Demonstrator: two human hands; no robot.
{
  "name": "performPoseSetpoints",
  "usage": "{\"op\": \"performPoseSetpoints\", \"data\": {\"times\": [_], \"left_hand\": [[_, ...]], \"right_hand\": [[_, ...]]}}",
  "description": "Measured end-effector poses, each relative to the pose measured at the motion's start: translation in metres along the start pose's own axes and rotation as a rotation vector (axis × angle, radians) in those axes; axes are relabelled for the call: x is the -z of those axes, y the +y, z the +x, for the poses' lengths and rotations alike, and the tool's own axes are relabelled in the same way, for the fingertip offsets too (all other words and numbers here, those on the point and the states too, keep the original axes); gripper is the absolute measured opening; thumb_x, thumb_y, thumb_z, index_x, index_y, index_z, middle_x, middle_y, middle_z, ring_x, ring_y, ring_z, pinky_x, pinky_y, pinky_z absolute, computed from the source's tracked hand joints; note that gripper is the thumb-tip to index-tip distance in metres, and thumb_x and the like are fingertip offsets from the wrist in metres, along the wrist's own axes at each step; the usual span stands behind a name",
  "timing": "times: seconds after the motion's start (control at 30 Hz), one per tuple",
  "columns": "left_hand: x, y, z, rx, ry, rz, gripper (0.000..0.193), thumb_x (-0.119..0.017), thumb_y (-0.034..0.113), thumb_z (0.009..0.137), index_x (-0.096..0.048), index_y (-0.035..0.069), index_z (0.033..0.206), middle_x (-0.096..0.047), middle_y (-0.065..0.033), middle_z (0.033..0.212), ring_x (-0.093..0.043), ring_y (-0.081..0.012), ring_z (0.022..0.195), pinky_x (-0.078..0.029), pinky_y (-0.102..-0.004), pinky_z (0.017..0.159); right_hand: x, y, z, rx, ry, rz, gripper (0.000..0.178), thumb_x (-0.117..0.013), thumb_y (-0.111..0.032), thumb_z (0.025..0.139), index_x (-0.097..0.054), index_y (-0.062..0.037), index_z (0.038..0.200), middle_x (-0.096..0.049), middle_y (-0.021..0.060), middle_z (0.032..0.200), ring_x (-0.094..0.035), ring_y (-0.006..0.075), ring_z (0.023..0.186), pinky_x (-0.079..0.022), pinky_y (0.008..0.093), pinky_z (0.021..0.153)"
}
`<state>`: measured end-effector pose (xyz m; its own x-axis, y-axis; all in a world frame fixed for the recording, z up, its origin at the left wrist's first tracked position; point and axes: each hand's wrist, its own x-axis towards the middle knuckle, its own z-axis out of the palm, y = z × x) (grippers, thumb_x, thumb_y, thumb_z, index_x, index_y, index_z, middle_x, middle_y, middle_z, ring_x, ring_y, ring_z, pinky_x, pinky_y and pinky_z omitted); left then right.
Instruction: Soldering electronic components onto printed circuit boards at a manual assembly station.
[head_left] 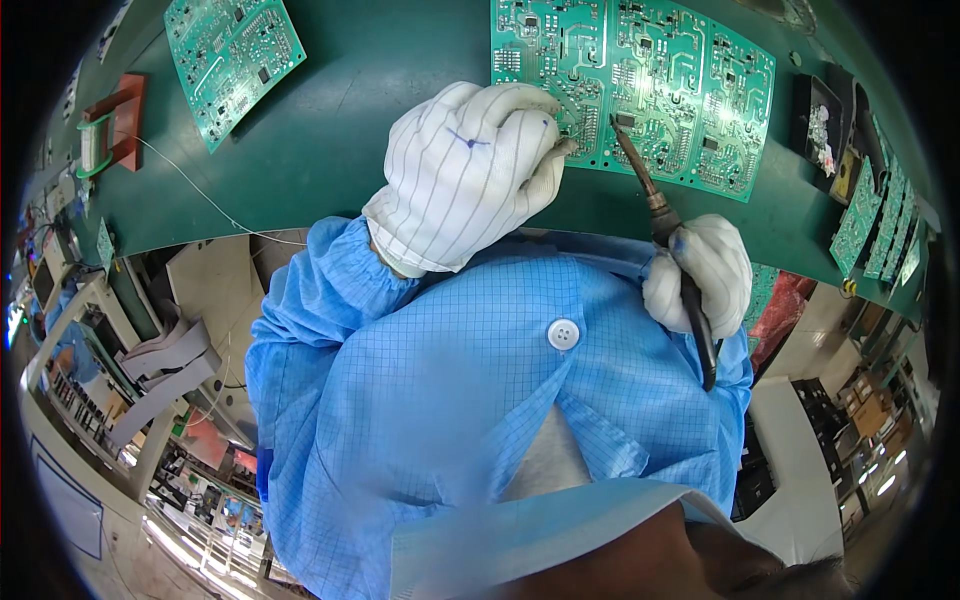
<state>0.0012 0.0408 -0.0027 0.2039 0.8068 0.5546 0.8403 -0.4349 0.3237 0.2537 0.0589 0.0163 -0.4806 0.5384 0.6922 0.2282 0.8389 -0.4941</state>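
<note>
My right hand (712, 275), in a white glove, is wrapped around the dark handle of a soldering iron (640, 165). The iron's tip is over a green circuit board panel (740, 110), by a small black chip; whether it touches cannot be told. My left hand (470, 170), in a striped white glove with a blue mark, covers the panel's near left corner. Its fingers are curled and pressed together, and what they pinch is hidden. From a spool (92, 146) on a red-brown stand, a thin wire (205, 203) runs across the table and disappears by my left sleeve.
Another circuit board (235, 60) lies at the far left on the green table (350, 80). To the right are a black box (818, 130) with small pale bits and several upright boards (880, 225). Red plastic wrapping (785, 315) shows below the right table edge.
</note>
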Motion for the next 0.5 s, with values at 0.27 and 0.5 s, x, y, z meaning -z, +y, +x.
{"op": "performPoseSetpoints", "data": {"times": [0.27, 0.5], "left_hand": [[-0.0016, 0.0001, -0.0006, -0.002, -0.023, 0.017, 0.026, -0.078, 0.022, 0.070, -0.060, 0.014, 0.086, -0.062, 0.0027, 0.098, -0.058, -0.0177, 0.076, -0.049, -0.0306, 0.062], [-0.0001, 0.0028, 0.0014, 0.041, -0.060, -0.004, 0.025, -0.078, 0.019, 0.071, -0.061, 0.014, 0.087, -0.063, 0.0024, 0.098, -0.060, -0.0190, 0.080, -0.050, -0.0319, 0.066]], "right_hand": [[-0.0024, -0.0081, -0.0020, -0.013, -0.102, -0.052, 0.032, -0.074, -0.002, 0.076, -0.061, 0.0043, 0.104, -0.066, 0.0153, 0.077, -0.066, 0.0268, 0.062, -0.056, 0.0387, 0.059], [-0.0051, -0.0102, -0.0004, -0.021, -0.116, -0.063, 0.032, -0.073, 0.000, 0.075, -0.061, 0.0037, 0.104, -0.067, 0.0148, 0.078, -0.066, 0.0271, 0.062, -0.056, 0.0384, 0.060]]}}
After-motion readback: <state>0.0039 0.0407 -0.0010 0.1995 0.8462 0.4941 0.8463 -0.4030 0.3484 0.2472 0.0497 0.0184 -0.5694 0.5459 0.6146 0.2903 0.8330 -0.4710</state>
